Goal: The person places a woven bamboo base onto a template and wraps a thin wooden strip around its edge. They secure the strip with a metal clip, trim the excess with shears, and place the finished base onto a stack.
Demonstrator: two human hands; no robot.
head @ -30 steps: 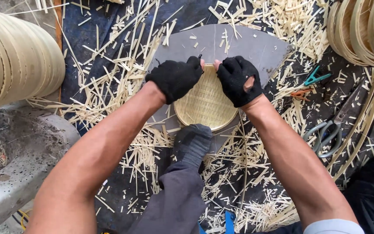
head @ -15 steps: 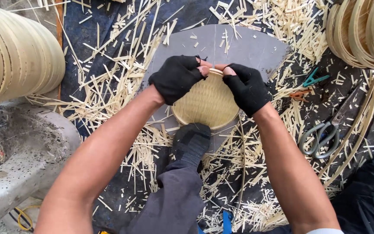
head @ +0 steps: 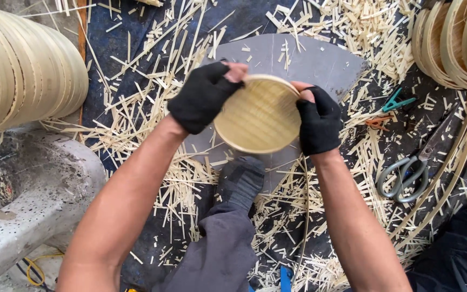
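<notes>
A round woven bamboo lid (head: 259, 114) is held up between both my hands, its flat slatted face toward me. My left hand (head: 204, 95), in a black fingerless glove, grips its left rim. My right hand (head: 317, 120), gloved the same way, grips its right rim. Below the lid lies a grey fan-shaped metal sheet (head: 320, 62) on the ground. My grey-trousered leg with a dark sock (head: 240, 184) stretches out under the lid.
Bamboo slivers (head: 136, 130) litter the dark mat all around. Stacked bamboo rings (head: 22, 75) lie at left and more bamboo rings (head: 455, 43) at upper right. Grey scissors (head: 406, 176) and a green clip (head: 395, 101) rest at right. A concrete block (head: 33, 184) sits lower left.
My hands have shifted from the lid's top edge out to its left and right sides, and the lid has lifted slightly toward me.
</notes>
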